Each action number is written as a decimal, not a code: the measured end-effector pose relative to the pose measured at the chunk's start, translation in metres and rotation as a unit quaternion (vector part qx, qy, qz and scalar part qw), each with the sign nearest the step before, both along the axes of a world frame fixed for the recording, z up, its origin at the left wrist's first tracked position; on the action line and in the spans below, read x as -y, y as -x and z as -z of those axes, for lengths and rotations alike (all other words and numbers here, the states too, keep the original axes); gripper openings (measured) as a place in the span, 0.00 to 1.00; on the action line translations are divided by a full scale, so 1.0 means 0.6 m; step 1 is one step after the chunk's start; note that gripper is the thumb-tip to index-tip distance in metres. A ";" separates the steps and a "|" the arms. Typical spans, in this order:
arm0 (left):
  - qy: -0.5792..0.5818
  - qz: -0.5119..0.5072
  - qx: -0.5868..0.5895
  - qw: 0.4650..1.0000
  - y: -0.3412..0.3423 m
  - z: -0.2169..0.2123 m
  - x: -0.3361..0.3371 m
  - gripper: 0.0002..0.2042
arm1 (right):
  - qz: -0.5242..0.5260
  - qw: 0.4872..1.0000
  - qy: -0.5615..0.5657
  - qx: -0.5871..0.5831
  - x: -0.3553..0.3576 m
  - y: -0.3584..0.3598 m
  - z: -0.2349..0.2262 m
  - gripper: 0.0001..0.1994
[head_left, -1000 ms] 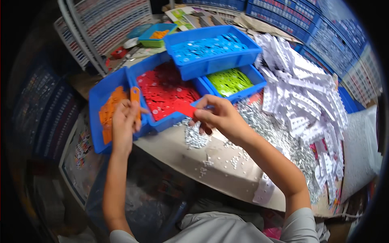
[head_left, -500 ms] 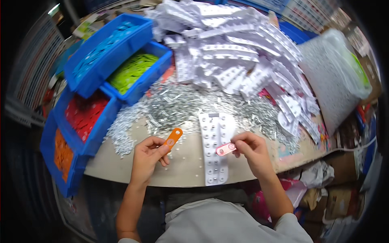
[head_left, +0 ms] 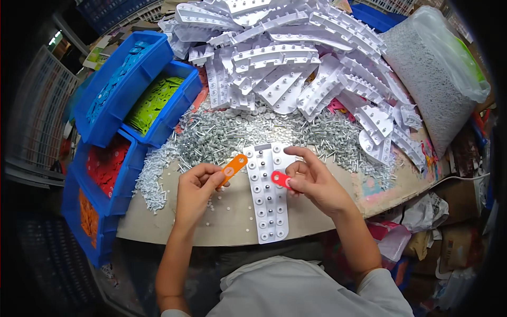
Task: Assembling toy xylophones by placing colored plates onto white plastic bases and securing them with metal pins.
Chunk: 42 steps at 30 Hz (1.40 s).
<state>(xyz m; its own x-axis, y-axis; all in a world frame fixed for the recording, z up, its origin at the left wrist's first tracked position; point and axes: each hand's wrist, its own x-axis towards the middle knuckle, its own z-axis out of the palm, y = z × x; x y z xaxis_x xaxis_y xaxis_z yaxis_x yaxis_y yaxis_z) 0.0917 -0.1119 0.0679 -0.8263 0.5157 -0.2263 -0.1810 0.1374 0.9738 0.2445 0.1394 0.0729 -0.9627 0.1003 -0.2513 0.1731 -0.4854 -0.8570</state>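
Note:
Between thumb and fingers my left hand (head_left: pixel 196 195) grips a flat orange plastic strip (head_left: pixel 234 167) with rounded ends and a hole, tilted up to the right. My right hand (head_left: pixel 317 182) pinches a shorter-looking red plastic strip (head_left: pixel 279 178), part of it hidden behind the fingers; the index finger is raised off it. Below and between both hands lies a white plastic plate (head_left: pixel 269 214) at the table's near edge. Rings line its two sides, and metal pins stand along its middle. The red strip hovers over this plate's right half.
Blue bins (head_left: pixel 182 100) on the left hold blue, green, red and orange strips. Metal pins (head_left: pixel 211 134) and white pegs (head_left: pixel 150 182) lie heaped across the table. A pile of white moulded parts (head_left: pixel 280 58) rises behind, beside a clear bag (head_left: pixel 428 74) of white pieces.
The orange strip has shifted slightly right and up, closer to the plate. The red strip has moved up and left, and my right index finger has lifted. The view has shifted too.

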 end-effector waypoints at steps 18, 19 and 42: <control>-0.023 -0.002 -0.033 0.999 0.029 0.009 0.016 0.06 | 0.095 0.967 -0.223 -0.073 0.014 0.073 -0.031 0.22; -0.022 -0.009 -0.038 0.999 0.030 0.006 0.018 0.07 | 0.091 0.964 -0.242 -0.063 0.011 0.081 -0.022 0.17; 0.063 0.089 -0.232 0.967 0.080 0.036 -0.051 0.07 | 0.064 0.677 -0.729 -0.073 0.031 0.123 0.063 0.17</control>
<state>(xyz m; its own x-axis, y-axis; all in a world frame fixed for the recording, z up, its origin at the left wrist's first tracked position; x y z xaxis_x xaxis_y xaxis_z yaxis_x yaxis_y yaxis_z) 0.0437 -0.0811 0.0464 -0.7549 0.6514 0.0762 0.3079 0.2495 0.9181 0.1709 0.1206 0.0349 -0.9265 0.2243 0.3023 0.0711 0.8929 -0.4447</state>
